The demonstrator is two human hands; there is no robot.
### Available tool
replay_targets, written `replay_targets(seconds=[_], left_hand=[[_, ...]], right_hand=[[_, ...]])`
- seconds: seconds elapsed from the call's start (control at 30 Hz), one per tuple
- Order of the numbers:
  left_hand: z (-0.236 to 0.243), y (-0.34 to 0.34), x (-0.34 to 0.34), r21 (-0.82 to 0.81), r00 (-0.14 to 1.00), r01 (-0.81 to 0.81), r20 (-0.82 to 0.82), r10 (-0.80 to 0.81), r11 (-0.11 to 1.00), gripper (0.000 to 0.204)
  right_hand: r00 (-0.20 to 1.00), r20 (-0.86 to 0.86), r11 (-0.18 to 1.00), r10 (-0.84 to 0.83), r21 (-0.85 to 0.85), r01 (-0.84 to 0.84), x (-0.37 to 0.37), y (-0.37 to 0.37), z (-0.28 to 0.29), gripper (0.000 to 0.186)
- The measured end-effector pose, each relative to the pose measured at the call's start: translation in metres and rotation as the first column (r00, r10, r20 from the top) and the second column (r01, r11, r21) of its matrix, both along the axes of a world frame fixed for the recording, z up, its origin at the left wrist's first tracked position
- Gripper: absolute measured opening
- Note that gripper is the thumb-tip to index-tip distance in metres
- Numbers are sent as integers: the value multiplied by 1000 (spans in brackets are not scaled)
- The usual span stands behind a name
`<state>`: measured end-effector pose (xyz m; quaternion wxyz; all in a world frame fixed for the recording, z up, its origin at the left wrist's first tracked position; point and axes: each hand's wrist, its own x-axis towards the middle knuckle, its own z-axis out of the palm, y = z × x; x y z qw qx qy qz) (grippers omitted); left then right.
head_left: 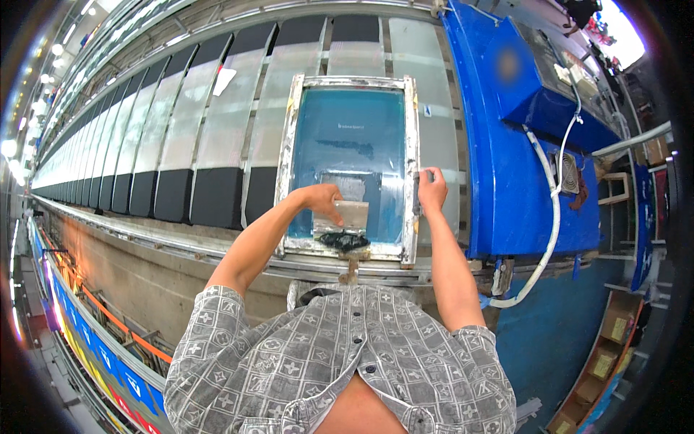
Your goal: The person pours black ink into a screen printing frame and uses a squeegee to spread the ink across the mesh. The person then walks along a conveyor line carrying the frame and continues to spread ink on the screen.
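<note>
At six o'clock in the pale frame (411, 130), just above dark ink (343, 241), the left hand (324, 202) closes on a metal scraper (351, 213), seemingly for control. The right hand (432, 189) curls at three o'clock, perhaps steadying; I can't tell whether it grips.

At the right side stands a large blue metal machine housing (499, 148), with a white hose (557, 213) which bends down along it, and below there is a blue floor (549, 325) beside a row of cardboard boxes (603, 363). In the upper right corner, a very bright opening (623, 32) gives white light. Along the left edge shine many round lamps (9, 148), above an orange rail (124, 327).
</note>
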<state>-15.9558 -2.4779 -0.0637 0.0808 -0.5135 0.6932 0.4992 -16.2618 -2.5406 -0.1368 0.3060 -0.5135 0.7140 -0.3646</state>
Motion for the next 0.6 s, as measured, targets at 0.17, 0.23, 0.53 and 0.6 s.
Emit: replay_targets(seconds=[0.17,0.23,0.53,0.6], left_hand=[[40,-39,14,-81,997,-64,38,67,995,49],[44,-38,4,-401,992,3,119,49,916,38],[19,-6,-6,-805,995,24,76,63,592,38],[19,-10,-8,-805,995,25,75,59,593,39]], right_hand=[[1000,4,1000,-24,-10,24,-1,4,9,26],[1000,-1,1000,-8,31,8,-1,5,11,27],[1000,8,1000,-9,2,8,0,3,2,27],[999,32,1000,-4,-25,5,-3,2,2,26]])
